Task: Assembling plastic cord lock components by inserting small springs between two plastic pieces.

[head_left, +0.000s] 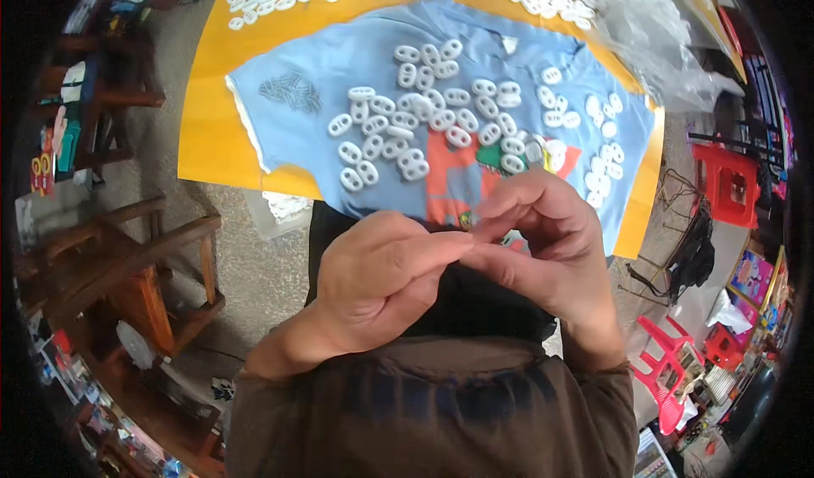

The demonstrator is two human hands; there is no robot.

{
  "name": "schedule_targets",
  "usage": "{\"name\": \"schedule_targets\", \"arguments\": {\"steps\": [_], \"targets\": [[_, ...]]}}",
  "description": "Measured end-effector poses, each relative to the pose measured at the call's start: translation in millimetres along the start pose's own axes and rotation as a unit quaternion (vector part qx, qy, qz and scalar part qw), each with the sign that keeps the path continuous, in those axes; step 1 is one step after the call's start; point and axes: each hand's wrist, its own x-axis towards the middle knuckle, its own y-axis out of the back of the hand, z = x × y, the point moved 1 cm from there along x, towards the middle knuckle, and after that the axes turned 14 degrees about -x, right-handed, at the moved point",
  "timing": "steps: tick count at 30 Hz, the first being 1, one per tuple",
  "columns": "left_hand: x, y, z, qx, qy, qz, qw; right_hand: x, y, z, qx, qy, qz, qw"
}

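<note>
- Two bare hands meet just near of the yellow table (203, 139): the left hand (386, 279) has its fingers curled, its fingertips against those of the right hand (543, 253), whose forefinger and thumb bend inward.
- Whether either grasps a small piece there I cannot tell; the fingers hide it.
- Many white two-holed pieces (458, 136) lie loosely in the middle of the blue shirt (356, 58), far of the hands.
- Smaller right-hand clusters (552, 75) lie apart, perhaps a sorted or finished share; their detail is too small to confirm.
- More far-edge pieces (264, 8) line the table, so handling seems only partly through.
</note>
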Motion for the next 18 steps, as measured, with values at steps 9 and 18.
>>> {"name": "schedule_targets", "arguments": {"steps": [9, 18], "targets": [[-23, -40, 30, 0.016, 0.022, -0.003, 1.0, -54, 6, 8, 0.043, 0.002, -0.031, 0.999], [-53, -64, 49, 0.019, 0.014, 0.078, 0.997, -93, -7, 9, -0.022, 0.099, 0.01, 0.995]]}}
